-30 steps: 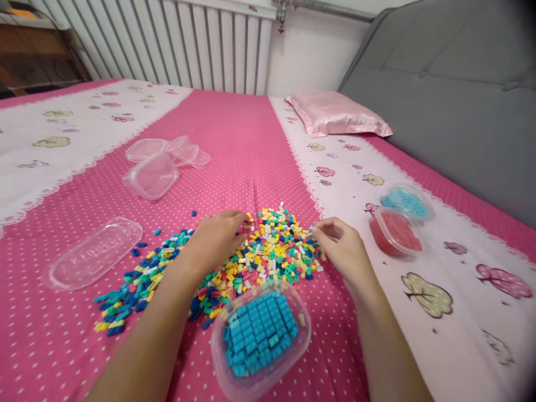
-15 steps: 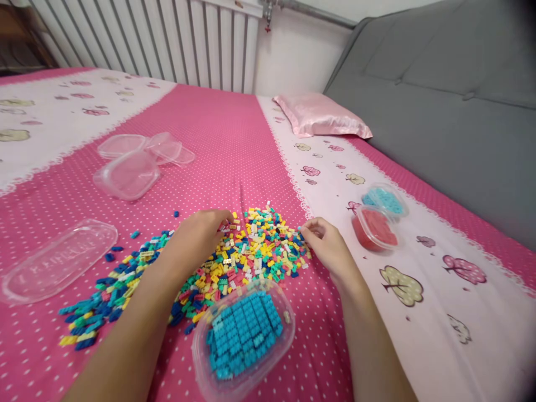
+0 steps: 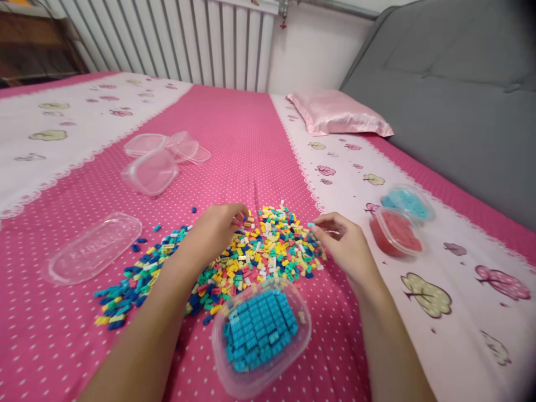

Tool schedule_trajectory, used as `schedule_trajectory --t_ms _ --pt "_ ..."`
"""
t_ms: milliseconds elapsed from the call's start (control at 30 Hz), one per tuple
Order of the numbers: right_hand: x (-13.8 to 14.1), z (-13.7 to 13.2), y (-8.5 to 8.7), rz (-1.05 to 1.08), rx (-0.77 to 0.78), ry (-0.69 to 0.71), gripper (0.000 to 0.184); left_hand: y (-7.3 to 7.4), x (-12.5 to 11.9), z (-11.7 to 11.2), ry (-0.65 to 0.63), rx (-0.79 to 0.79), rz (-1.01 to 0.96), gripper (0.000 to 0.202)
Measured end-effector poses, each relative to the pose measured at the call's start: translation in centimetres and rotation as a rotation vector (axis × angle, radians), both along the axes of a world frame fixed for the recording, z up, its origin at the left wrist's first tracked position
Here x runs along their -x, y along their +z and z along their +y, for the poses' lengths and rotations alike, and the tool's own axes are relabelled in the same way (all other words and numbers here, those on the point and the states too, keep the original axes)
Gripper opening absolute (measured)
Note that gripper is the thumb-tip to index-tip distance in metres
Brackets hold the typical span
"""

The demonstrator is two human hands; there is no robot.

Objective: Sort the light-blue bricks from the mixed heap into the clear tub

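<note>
Your largest thing here is the bed cover, pink with white dots down the middle and pale bands printed with little trees along both sides. The grey headboard rises on your right, and the white radiator stands against the wall beyond the far edge of the bed. A shiny pink pillow lies near the headboard. In front of you the heap of bricks spreads across the cover, in yellow, green, blue, pink and white, trailing off towards your lower left. Your left hand is over the middle of the heap, its fingers bent down and its tips partly hidden, so you cannot tell from here whether they have hold of anything. Your right hand is at the heap's right edge, thumb and forefinger brought nearly together at the tips. Between your forearms, on the near side of the heap, sits a clear tub with blue bricks packed in rows. Off to your right, a tub of red bricks stands just in front of a tub of lighter blue ones. A long clear lid lies left of the heap, and several smaller lids overlap farther back. Smallest is the light blue brick pinched at your right fingertips.
</note>
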State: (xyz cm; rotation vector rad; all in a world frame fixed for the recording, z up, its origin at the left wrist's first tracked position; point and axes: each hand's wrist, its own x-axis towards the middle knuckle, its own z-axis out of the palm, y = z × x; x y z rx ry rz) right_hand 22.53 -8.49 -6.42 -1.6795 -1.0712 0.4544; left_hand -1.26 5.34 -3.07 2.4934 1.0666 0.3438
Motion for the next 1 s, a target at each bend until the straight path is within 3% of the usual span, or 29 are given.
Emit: schedule_trajectory --t_ms 433,733,867,1000 --pt "0.4 0.0 0.1 0.036 0.002 0.06 0.02 0.5 -0.1 -0.3 -0.01 0.029 -0.022 0.027" --pt "0.6 -0.2 0.5 0.012 0.018 0.069 0.022 0.0 -0.3 -0.2 -0.107 -0.065 0.15 0.022" --pt "1.3 -0.7 1.4 -0.004 0.022 0.104 0.019 0.3 -0.4 -0.5 -0.103 -0.091 0.155 0.022" --pt "3.7 -1.3 3.1 -0.04 -0.009 0.197 0.013 0.5 -0.7 -1.1 -0.172 -0.116 0.124 0.015"
